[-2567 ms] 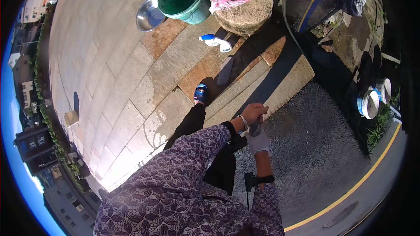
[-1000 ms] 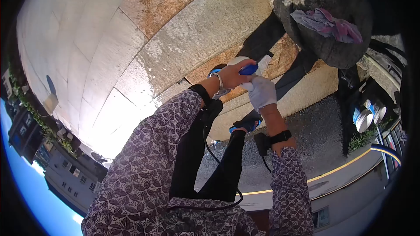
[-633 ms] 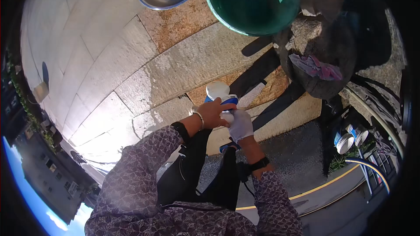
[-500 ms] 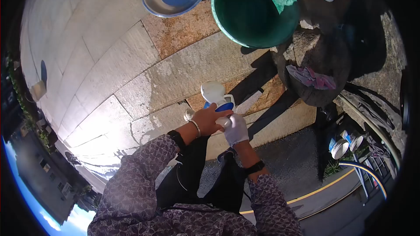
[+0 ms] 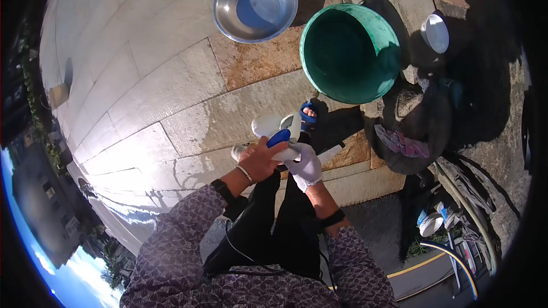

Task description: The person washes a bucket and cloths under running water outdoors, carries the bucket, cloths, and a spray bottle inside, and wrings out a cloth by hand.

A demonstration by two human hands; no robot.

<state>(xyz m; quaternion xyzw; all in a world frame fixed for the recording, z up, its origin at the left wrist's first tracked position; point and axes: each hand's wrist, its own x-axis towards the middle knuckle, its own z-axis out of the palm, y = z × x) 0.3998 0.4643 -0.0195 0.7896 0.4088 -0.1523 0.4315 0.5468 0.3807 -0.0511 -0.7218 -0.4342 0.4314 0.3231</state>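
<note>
A white plastic bottle (image 5: pixel 264 126) with a loop handle and a blue patch is held in front of my knees, above the paving. My bare left hand (image 5: pixel 258 161), with a bracelet at the wrist, is closed around its near part beside the blue patch. My right hand (image 5: pixel 306 166) wears a white glove and is closed against the bottle's near right side; its fingertips are partly hidden. A foot in a blue sandal (image 5: pixel 309 115) stands just beyond the bottle. A small white thing (image 5: pixel 240 152), which I cannot make out, shows behind my left hand.
A shiny metal basin (image 5: pixel 255 28) and a green tub (image 5: pixel 312 74) stand on stone slabs ahead. A white bowl (image 5: pixel 436 33) is farther right. Pink cloth (image 5: pixel 411 147) lies on a dark rounded surface. White-and-blue shoes (image 5: pixel 431 224) and a hose (image 5: pixel 465 271) are at lower right.
The view has shifted, so the basin and tub sit lower and farther right. A sandalled foot now shows forward of my hands. The bottle has turned slightly, still held by both hands.
</note>
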